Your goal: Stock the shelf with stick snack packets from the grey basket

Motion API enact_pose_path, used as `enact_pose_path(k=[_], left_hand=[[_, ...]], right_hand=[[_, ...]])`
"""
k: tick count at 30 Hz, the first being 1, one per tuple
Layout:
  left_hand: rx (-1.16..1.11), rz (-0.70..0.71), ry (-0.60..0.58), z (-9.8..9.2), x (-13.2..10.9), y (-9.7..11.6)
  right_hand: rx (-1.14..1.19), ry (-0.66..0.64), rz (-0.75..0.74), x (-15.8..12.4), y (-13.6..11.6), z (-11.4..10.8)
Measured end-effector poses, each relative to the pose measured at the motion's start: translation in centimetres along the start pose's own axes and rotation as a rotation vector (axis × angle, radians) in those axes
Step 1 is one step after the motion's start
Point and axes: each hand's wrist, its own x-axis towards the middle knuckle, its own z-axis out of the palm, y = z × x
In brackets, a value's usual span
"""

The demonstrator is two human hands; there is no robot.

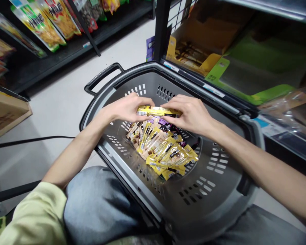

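Observation:
Between both hands, over the inside of a grey shopping basket (209, 211), is a small stack of yellow snack packets (153, 111), seen edge on. My left hand (132, 106) pinches its left end, thumb below and fingers on top. At the right end my right hand (187, 110) grips it the same way. Beneath them, on the basket floor, lies a fanned pile of slim packets (163, 146), yellow and beige in front. A few purple and dark ones show at the back, partly hidden by my hands.
Right of the basket, a shelf holds a yellow display box (211, 63) and a green display box (260, 97). Bagged snacks (40, 27) hang on a rack at upper left. A cardboard box (7, 114) stands at the left. The basket's handle (103, 78) sticks out at its far left.

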Motion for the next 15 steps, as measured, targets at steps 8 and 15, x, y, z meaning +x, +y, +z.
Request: enact_pose_path(k=[8,15], left_hand=[[0.019,0.032,-0.068,-0.4,0.13,-0.07],[0.023,0.032,-0.093,-0.3,0.12,-0.16]], right_hand=[[-0.022,-0.103,0.019,0.2,0.14,-0.97],[-0.072,-0.122,-0.017,0.13,0.26,-1.0]])
